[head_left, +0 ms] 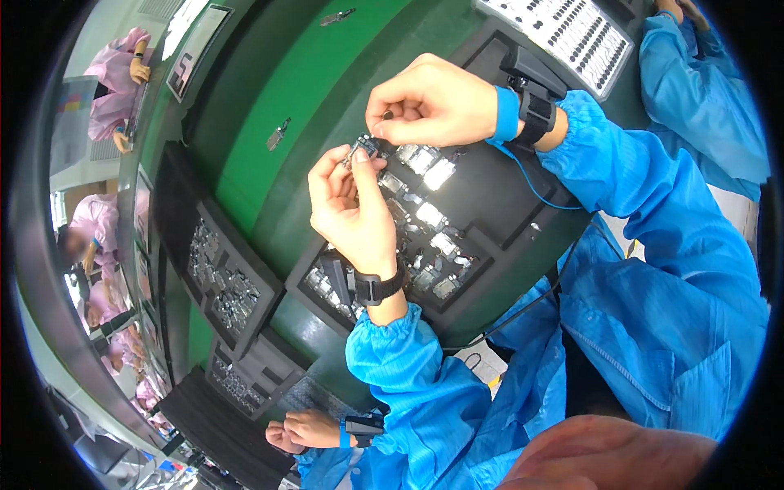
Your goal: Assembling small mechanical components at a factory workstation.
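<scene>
My left hand (353, 208) is closed in a pinch on a small metal-and-black electronic part (365, 145), held up above a black foam tray (498, 192). Just above and to the right of it, my right hand (433, 102) is closed, with thumb and forefinger around a small dark piece (387, 116). The two hands are close together, and fingers partly hide both pieces. In the tray below lie several similar silvery parts (445, 243), some under my hands' shadow. A blue wrist strap (506, 113) with a cord is on my right wrist.
Far right stands a white tray (600, 77) with rows of small black pieces. Single parts (278, 134) lie on the green belt (253, 175). More black trays (233, 282) of parts stand at left. Blue-sleeved co-workers sit on both sides; people in pink work across the line.
</scene>
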`<state>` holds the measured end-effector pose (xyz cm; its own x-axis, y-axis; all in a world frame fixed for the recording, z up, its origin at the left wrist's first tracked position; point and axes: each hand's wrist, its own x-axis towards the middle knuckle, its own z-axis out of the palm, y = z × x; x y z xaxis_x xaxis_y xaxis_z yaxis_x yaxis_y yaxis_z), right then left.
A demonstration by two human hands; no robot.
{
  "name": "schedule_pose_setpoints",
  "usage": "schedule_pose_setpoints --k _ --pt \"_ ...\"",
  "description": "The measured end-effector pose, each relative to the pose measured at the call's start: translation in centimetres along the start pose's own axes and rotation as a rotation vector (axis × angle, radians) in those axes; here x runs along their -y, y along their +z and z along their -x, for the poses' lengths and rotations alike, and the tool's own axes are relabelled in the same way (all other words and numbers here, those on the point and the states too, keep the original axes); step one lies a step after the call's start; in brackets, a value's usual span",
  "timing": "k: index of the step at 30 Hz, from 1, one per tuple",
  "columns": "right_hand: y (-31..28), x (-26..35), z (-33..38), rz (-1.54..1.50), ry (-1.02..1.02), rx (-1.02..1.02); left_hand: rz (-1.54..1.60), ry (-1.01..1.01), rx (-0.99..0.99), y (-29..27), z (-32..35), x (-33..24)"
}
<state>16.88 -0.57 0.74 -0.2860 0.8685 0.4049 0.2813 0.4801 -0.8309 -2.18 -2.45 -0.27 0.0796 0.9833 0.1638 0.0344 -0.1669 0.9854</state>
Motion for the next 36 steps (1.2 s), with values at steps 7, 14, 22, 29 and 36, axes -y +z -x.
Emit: schedule_pose_setpoints --k 7,14,22,29,36 --pt "0.5 -0.5 0.0 -0.001 0.092 -0.01 -0.061 0.052 -0.01 0.0 0.0 0.4" --pt "0.4 -0.6 0.1 -0.003 0.112 0.018 -0.089 0.068 0.017 0.1 0.1 0.0" --pt "0.9 -0.8 -0.1 -0.008 0.081 0.013 -0.126 0.096 -0.023 -0.2 0.0 0.0" --pt "0.9 -1.0 -0.1 0.005 0.043 0.001 -0.143 0.093 -0.024 -0.1 -0.1 0.0" --pt "1.1 -1.3 0.0 -0.012 0.025 0.025 -0.138 0.098 -0.022 -0.1 0.0 0.1"
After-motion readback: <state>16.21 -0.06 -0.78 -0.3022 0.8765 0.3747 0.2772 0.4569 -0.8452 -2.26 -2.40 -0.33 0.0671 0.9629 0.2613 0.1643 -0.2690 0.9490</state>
